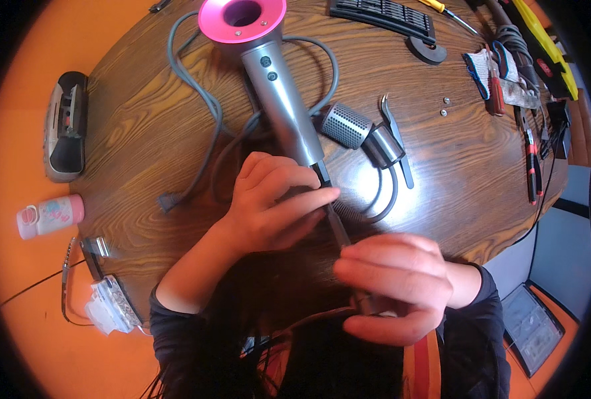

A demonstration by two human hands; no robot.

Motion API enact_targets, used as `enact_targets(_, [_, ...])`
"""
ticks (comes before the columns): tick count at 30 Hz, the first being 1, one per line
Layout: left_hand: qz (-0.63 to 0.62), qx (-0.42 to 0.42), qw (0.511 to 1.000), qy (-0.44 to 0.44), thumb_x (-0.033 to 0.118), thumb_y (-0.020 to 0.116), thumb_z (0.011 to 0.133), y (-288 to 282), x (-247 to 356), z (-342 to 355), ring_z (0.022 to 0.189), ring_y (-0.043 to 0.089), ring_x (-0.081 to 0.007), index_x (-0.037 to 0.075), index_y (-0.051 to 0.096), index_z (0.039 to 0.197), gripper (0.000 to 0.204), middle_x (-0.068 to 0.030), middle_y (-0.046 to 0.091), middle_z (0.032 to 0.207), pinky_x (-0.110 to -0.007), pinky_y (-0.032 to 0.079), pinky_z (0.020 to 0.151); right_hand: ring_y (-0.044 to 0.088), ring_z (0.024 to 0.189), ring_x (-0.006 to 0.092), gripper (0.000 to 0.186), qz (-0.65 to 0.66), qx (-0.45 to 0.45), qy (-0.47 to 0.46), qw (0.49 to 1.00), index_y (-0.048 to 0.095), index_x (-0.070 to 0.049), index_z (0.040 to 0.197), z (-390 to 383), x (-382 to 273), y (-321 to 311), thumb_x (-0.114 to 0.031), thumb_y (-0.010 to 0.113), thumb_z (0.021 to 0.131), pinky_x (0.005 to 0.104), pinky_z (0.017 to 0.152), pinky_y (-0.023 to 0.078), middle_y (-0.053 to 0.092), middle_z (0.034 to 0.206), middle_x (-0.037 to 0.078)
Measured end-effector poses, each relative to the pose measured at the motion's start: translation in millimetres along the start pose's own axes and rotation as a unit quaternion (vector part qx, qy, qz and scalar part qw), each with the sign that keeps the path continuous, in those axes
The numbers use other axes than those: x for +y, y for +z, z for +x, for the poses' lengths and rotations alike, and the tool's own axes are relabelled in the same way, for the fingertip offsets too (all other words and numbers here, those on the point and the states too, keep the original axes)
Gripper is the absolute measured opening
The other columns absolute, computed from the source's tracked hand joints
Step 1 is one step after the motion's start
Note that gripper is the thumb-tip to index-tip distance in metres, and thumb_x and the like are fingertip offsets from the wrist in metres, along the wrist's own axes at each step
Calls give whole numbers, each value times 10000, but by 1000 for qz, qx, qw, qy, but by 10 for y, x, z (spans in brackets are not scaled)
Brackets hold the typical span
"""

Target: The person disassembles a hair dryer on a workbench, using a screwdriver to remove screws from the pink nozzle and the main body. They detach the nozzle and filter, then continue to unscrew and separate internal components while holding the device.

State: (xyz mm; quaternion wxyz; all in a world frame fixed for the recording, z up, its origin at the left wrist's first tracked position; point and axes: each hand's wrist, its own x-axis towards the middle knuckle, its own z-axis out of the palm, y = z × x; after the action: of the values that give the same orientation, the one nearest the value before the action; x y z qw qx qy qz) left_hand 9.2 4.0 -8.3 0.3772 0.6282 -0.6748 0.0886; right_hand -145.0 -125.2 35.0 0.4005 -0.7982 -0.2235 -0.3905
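Hair dryer [275,80] under left grip [275,206]

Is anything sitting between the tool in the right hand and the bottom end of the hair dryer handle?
Nothing visible does. The right hand holds a thin tool whose tip already reaches the lower end of the hair dryer handle, where the left hand grips it. The perforated filter cover lies off to the side.
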Motion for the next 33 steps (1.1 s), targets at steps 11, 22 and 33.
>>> enact_targets(11, [5,9,1000,9,126,686,632,-24,48,-3,702,503,-148,137,630,875,250,19,521,802,-291,347,630,616,768,264,221,53,3,-9,999,555,-85,921,6,23,51,9,622,732,336,649,546,609,917,186])
enact_targets(22, [23,30,999,-15,148,724,600,68,82,-15,685,505,-131,145,606,828,257,37,513,778,-289,332,654,592,778,235,205,-11,36,23,999,632,-171,932,-6,6,123,-129,625,732,304,650,524,599,928,143])
enact_targets(33, [12,84,994,-74,147,773,544,103,121,-33,638,493,-164,130,572,747,287,16,488,701,-297,335,596,540,695,195,341,-66,-22,71,995,591,-151,920,-75,-16,50,-75,751,629,240,513,453,524,909,103])
